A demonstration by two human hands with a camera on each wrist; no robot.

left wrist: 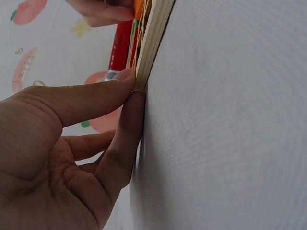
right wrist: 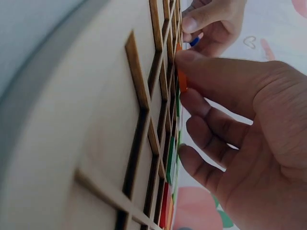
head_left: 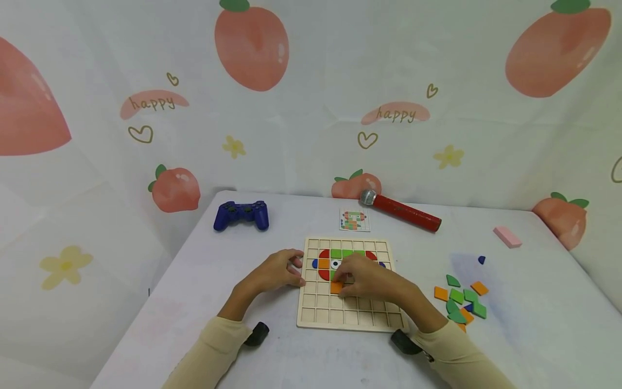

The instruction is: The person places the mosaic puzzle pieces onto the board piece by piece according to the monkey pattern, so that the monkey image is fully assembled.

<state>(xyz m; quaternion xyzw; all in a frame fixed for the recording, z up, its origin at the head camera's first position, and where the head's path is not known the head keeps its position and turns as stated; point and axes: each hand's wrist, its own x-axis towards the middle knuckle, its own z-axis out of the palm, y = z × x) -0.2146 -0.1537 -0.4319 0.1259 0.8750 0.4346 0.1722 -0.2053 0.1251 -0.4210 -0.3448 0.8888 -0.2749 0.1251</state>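
Note:
A wooden grid board [head_left: 323,319] lies on the table, with red, green, orange and blue tiles and a white eye tile forming a figure in its upper squares. My left hand [head_left: 276,271] pinches the board's left edge between thumb and forefinger, as the left wrist view shows up close. Over the middle of the board, my right hand [head_left: 366,276] pinches an orange square tile [right wrist: 182,76] by its edges. From the head this orange tile overlaps the grid squares just under the figure. The right hand hides part of the figure.
Loose green, orange and blue tiles [head_left: 456,295] lie to the right of the board. Behind it are a pattern card [head_left: 355,220] and a red microphone [head_left: 405,212]. A blue game controller [head_left: 241,214] sits back left, a pink block [head_left: 507,236] back right.

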